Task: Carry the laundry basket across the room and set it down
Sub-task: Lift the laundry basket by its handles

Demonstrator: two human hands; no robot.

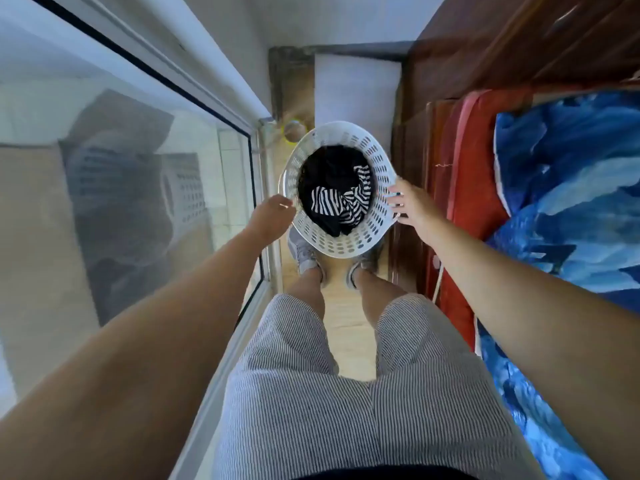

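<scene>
A round white perforated laundry basket (346,242) hangs low in front of my legs, above my grey shoes. It holds black clothes and a black-and-white striped garment (341,204). My left hand (272,216) grips the basket's left rim. My right hand (410,206) holds the right rim, with its fingers spread over the edge. Both arms are stretched straight down.
I stand in a narrow strip of light wood floor (346,327). A glass sliding door (138,188) runs along the left. A bed with a red mattress (464,188) and blue blanket (568,188) lies on the right. A white mat (356,88) and a small yellow-rimmed object (293,131) lie ahead.
</scene>
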